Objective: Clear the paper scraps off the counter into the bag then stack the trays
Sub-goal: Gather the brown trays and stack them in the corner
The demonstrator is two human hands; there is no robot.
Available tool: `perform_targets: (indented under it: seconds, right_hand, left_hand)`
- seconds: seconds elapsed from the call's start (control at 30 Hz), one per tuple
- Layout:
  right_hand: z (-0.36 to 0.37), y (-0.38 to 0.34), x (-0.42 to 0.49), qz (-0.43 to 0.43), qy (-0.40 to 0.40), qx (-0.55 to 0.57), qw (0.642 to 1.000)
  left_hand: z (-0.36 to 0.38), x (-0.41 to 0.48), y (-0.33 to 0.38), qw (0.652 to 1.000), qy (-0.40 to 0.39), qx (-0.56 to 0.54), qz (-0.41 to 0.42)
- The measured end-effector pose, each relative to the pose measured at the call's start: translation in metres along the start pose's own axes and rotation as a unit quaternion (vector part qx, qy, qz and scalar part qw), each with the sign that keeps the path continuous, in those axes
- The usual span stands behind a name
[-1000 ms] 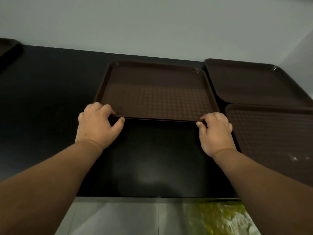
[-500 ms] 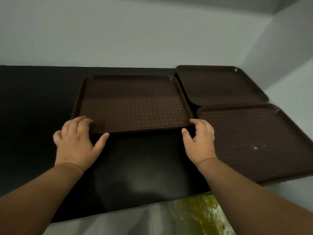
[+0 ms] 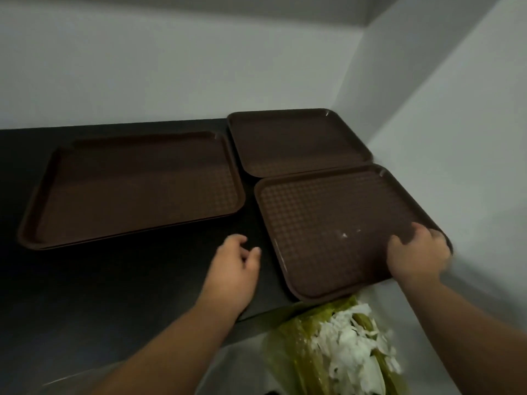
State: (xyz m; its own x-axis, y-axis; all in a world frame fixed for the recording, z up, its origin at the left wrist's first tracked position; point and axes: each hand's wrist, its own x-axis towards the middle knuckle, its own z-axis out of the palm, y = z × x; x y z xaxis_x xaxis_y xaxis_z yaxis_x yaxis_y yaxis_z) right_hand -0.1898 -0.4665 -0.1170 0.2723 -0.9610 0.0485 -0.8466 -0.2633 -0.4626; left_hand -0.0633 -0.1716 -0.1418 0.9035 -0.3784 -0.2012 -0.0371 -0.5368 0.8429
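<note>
Green bag (image 3: pixel 288 349), below the bench front edge, holding white paper scraps (image 3: pixel 348 346); right hand (image 3: pixel 416 258), grasping the near tray (image 3: pixel 328 212) at its near right rim, fingers curled onto its floor; near tray overhangs the bench (image 3: pixel 114 295), white specks (image 3: pixel 344 235) on it; left hand (image 3: pixel 233 266), released, fingers loosely bent, just beside that tray's left rim; stacked trays (image 3: pixel 137 189), two, slightly offset, further left; far tray (image 3: pixel 293 141), in the back corner.

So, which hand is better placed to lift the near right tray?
Right. The right hand lies on the right rim of the near right tray, though blurred; the left hand hovers over the counter, apart from the tray's left rim.
</note>
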Motion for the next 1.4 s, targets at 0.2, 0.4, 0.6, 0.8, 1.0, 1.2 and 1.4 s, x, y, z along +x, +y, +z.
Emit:
perform_targets:
  seconds: [0.2, 0.4, 0.6, 0.8, 1.0, 1.2, 1.4]
  right_hand:
    - [-0.012, 0.032, 0.021, 0.105, -0.062, 0.027, 0.992]
    - [-0.013, 0.038, 0.022, 0.184, -0.012, 0.187, 0.965]
    - [-0.011, 0.011, -0.003, 0.327, -0.105, 0.465, 0.816]
    - [-0.004, -0.082, -0.079, 0.281, -0.226, 0.513, 0.779]
    - [0.018, -0.169, -0.162, 0.220, -0.246, 0.484, 0.810]
    - [0.040, -0.215, -0.211, 0.193, -0.272, 0.480, 0.812]
    - [0.057, -0.198, -0.239, 0.178, -0.360, 0.450, 0.798]
  left_hand:
    - [0.052, 0.013, 0.052, 0.986, -0.110, -0.010, -0.128]
    - [0.034, -0.011, 0.068, 0.992, -0.069, -0.091, -0.044]
    - [-0.026, -0.016, 0.072, 0.984, 0.076, -0.159, 0.014]
    - [-0.141, 0.001, 0.007, 0.981, 0.134, -0.136, -0.029]
    - [-0.235, -0.004, -0.051, 0.968, 0.198, -0.063, -0.140]
    - [-0.281, -0.019, -0.084, 0.964, 0.174, 0.007, -0.201]
    - [-0.255, -0.054, -0.101, 0.927, 0.189, 0.324, 0.001]
